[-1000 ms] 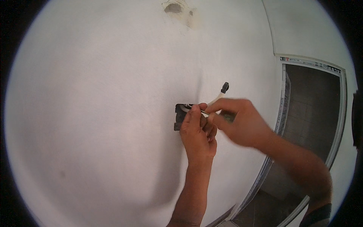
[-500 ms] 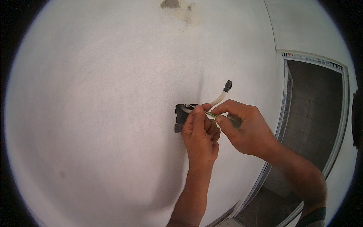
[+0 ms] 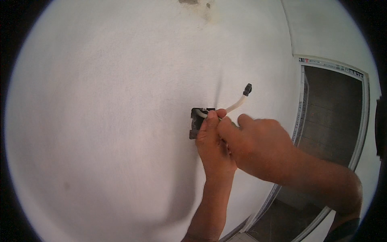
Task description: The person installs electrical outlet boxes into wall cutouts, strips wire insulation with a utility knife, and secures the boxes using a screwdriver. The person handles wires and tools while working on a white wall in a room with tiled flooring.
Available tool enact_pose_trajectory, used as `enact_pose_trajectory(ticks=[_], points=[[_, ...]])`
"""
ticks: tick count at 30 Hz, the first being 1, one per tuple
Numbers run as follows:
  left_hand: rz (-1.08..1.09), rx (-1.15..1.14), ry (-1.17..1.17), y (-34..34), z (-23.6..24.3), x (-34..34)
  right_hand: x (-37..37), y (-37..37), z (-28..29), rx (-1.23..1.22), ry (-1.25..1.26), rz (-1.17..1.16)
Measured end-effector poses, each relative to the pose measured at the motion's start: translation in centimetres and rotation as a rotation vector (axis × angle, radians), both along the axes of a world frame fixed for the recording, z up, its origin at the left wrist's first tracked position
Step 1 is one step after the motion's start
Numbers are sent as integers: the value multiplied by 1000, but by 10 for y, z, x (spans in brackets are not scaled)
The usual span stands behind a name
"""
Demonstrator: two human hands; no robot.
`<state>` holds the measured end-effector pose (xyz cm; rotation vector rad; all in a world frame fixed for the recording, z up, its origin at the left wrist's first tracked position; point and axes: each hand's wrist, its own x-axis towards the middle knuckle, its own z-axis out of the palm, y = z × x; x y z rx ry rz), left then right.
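Note:
A black recessed wall box (image 3: 196, 123) is set in the white wall, and a white cable (image 3: 237, 105) comes out of it. The cable's free end has a black tip (image 3: 247, 89) and points up to the right. Thumb and finger of my left hand (image 3: 215, 149) pinch the cable just outside the box. My right hand (image 3: 262, 147) is closed and pressed against the left fingertips. Its knuckles hide most of what it grips; only a sliver of something greenish shows between the hands.
The white wall (image 3: 100, 121) fills the left and middle, with a rough patch (image 3: 197, 6) at the top. To the right stands a doorway with a pale frame (image 3: 338, 67) bearing printed film, and dark tiled surfaces (image 3: 326, 117) show through it.
My right hand has turned over and moved in against the left, from a fingertip pinch on a thin green piece to a closed fist. The cable's black tip sits slightly further right.

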<state>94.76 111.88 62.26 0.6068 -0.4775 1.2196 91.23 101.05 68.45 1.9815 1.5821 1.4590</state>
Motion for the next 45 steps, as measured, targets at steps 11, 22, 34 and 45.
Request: enact_pose_trajectory(ticks=[11, 22, 34, 45], points=[[-423, -251, 85, -16, 22, -34, 25, 3, 8, 124, 542, 279], [-461, -92, -111, -1, 10, -10, 15, -11, 36, 361, 1484, 343], [-449, -94, -164, -3, 8, -4, 19, -5, 16, 17, 180, 221], [-422, 2, -99, -2, -5, -6, 11, 0, 20, 92, 413, 276]])
